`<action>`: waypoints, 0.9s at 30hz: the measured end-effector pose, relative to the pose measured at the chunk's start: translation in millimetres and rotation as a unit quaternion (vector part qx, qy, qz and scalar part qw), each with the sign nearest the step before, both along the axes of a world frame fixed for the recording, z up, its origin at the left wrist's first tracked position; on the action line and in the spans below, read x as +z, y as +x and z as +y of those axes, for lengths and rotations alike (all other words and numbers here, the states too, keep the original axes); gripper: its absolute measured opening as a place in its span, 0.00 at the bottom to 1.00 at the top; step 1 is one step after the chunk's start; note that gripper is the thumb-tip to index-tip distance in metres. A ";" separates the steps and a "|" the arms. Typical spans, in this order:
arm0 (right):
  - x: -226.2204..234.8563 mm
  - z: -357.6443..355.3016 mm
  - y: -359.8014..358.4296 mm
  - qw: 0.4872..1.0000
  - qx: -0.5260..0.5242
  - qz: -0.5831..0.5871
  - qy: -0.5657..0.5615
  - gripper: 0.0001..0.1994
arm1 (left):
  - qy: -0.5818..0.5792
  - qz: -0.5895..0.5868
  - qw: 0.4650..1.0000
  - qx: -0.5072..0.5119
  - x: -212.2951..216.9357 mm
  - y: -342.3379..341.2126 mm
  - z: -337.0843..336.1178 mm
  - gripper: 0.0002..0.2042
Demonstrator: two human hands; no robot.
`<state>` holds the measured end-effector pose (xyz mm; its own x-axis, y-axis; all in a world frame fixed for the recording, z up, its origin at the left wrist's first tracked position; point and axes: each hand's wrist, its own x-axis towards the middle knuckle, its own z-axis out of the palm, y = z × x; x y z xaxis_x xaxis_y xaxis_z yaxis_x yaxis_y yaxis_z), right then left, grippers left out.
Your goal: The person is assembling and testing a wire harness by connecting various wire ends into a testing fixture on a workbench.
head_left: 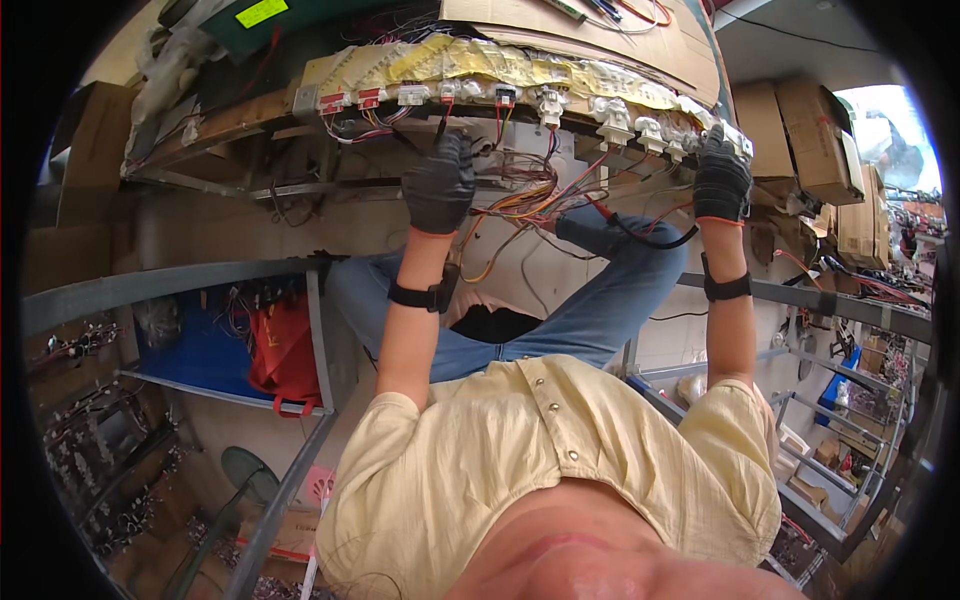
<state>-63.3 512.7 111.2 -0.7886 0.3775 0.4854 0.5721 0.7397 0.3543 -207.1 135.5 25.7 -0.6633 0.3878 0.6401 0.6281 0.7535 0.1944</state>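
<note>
A row of connectors runs along the front edge of a bench, under yellow tape (pixel 430 62). Among them are red connectors (pixel 371 98), a black connector (pixel 505 96) and white connectors (pixel 614 120). My left hand (pixel 440 188), in a dark glove, is closed just below the row's left part, near hanging thin wires; what its fingers hold is hidden. At the row's right end, my right hand (pixel 722 182), gloved alike, has its fingertips bunched against the edge, and its grip cannot be made out. A bundle of coloured wires (pixel 530 190) hangs between both hands.
Cardboard (pixel 600 55) lies on the bench top, with small tools and wires on it. Cardboard boxes (pixel 820 140) stand at the right. Metal frame rails (pixel 180 285) run on both sides of me. A red bag (pixel 285 345) rests on a blue shelf at the left.
</note>
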 end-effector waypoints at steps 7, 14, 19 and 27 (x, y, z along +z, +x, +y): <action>8.3 -8.2 0.7 0.998 0.009 -0.033 0.054 0.13 | 0.166 -0.069 0.984 -0.002 34.7 -5.6 32.4 0.12; 28.3 -30.0 -6.5 0.992 -0.064 -0.085 -0.071 0.19 | 0.132 -0.083 0.988 -0.006 41.9 -16.5 41.2 0.12; 26.7 -29.7 -5.3 0.994 -0.045 -0.082 -0.053 0.20 | 0.143 -0.096 0.985 -0.011 36.9 -19.5 41.0 0.11; -1.4 -7.4 10.7 0.998 -0.036 -0.052 0.010 0.24 | 0.066 -0.283 0.954 0.067 70.2 15.7 19.8 0.13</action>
<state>-52.6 505.3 109.8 -0.8064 0.4253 0.4110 0.5827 0.6903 0.4289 -191.4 155.3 95.9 -0.9557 0.2153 0.2008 0.2928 0.7657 0.5727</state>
